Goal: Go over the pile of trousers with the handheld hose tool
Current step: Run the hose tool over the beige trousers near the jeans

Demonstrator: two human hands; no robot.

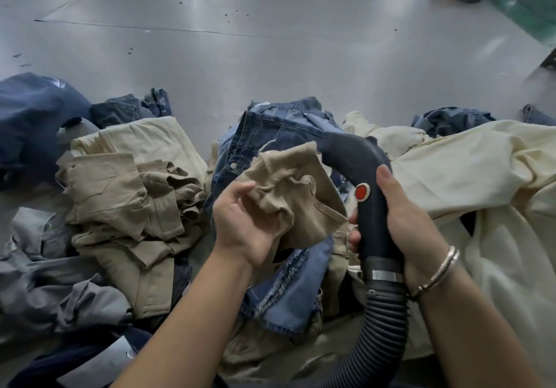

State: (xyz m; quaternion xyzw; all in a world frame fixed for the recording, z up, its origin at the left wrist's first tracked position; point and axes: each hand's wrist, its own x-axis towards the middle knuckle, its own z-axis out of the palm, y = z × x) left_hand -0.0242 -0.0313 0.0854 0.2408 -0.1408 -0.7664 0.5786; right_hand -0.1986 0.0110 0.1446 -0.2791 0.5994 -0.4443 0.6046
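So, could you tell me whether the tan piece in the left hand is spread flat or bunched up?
Bunched up: the tan piece is crumpled into folds in the left hand.

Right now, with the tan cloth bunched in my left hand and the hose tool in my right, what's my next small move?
Probably draw the tan cloth flat: the left hand holds it crumpled, covering the nozzle of the hose tool gripped by the right hand.

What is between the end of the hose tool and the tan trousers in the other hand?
Nothing visible. The right hand grips the hose tool, whose curved front end runs behind the tan trousers that the left hand holds up. The tool's mouth is hidden by that cloth, so whether it touches cannot be told.
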